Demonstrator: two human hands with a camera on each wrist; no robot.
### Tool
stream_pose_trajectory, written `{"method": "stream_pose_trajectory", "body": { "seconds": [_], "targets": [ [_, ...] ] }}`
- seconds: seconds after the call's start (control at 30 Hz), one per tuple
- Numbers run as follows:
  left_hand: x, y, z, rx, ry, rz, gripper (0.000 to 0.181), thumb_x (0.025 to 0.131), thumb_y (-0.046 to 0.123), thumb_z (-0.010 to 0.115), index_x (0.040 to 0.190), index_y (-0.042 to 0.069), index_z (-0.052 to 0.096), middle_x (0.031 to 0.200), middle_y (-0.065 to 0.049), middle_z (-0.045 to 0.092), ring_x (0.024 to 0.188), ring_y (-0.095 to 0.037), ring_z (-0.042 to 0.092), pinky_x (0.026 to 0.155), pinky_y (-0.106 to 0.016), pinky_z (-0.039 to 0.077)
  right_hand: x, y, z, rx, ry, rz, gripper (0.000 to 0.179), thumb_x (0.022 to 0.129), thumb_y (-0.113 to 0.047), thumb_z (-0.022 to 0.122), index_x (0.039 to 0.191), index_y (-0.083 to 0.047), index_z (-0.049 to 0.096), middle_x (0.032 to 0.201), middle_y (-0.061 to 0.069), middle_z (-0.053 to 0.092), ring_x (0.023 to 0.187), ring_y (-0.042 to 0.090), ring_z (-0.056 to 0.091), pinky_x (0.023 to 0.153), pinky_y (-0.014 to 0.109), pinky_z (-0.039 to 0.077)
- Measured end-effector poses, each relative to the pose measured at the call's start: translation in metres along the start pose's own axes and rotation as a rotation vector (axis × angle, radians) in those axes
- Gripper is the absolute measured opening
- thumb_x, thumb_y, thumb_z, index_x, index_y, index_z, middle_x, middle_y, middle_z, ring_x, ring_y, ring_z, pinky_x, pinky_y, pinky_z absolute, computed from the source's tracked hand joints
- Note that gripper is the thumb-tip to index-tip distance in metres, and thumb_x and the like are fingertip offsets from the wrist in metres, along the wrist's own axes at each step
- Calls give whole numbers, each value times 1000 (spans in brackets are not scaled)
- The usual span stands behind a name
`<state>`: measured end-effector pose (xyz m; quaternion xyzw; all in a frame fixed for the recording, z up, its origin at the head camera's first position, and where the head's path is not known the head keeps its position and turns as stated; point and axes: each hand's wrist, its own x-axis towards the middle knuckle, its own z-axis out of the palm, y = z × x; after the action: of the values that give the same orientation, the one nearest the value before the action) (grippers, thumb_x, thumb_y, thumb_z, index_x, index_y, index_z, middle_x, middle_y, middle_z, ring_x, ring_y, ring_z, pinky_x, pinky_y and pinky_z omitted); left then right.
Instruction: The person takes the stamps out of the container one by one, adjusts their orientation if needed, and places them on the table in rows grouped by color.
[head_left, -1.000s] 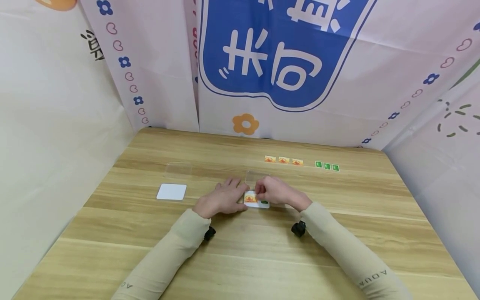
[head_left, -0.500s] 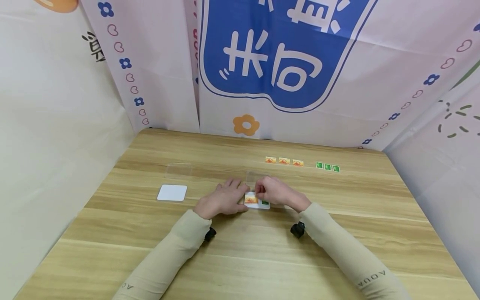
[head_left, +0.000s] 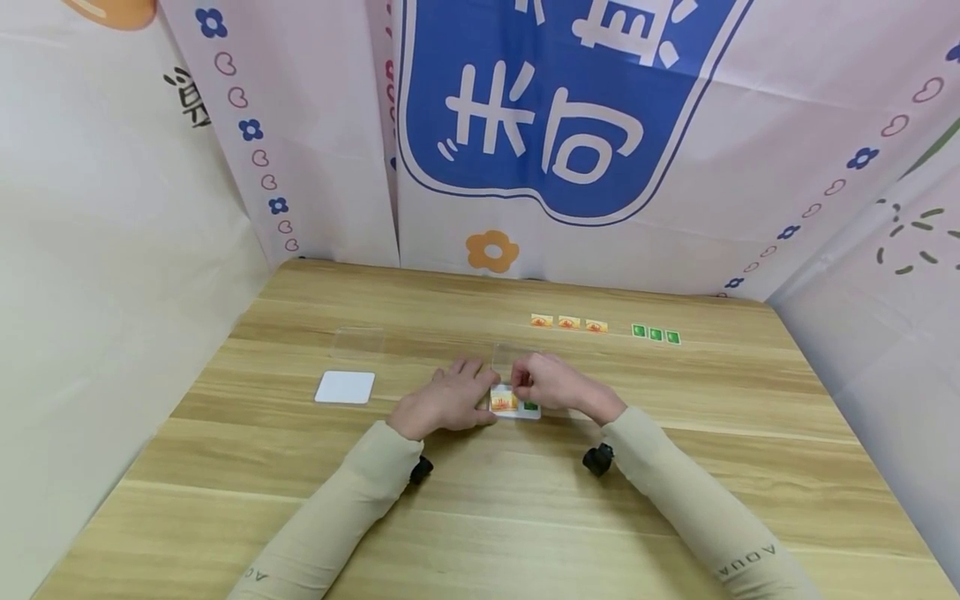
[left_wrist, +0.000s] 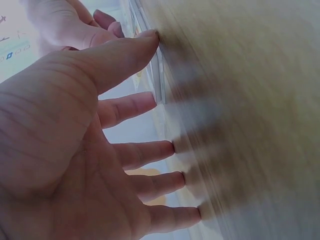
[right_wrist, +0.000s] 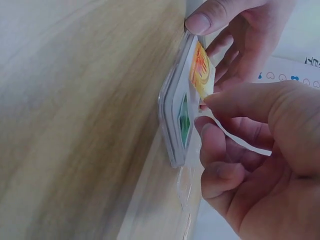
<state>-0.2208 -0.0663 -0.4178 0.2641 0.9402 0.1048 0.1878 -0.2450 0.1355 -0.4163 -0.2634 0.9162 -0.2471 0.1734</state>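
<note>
Near the table's middle lies a white card block in a clear tray, with a green sticker on its right part. My left hand has its fingers spread; thumb and index touch the block's left edge, while the other fingertips rest on the wood. Over the block, my right hand pinches an orange-yellow sticker by its corner between thumb and forefinger. In the right wrist view the sticker tilts off the white face, its lower edge close to it. A thin white strip shows within the right hand.
A second white card lies to the left, behind it a clear plastic piece. Another clear piece sits just beyond the block. Three orange stickers and three green stickers line the back right, before a printed wall sheet.
Both hands stay nearly in place. The orange sticker's visible face has shifted slightly in tilt under the right fingertips.
</note>
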Motion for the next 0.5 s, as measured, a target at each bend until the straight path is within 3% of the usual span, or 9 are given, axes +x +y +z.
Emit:
{"method": "stream_pose_trajectory", "body": {
  "seconds": [0.5],
  "targets": [
    [-2,0,0,3,30,14,56,93,44,64,141,20,46,153,-16,34,145,-44,25,108,-68,30,-2,9,-4,72,6,-49,6,89,-6,63,87,-11,65,83,-1,65,74,11,57,67,25,50]
  ]
}}
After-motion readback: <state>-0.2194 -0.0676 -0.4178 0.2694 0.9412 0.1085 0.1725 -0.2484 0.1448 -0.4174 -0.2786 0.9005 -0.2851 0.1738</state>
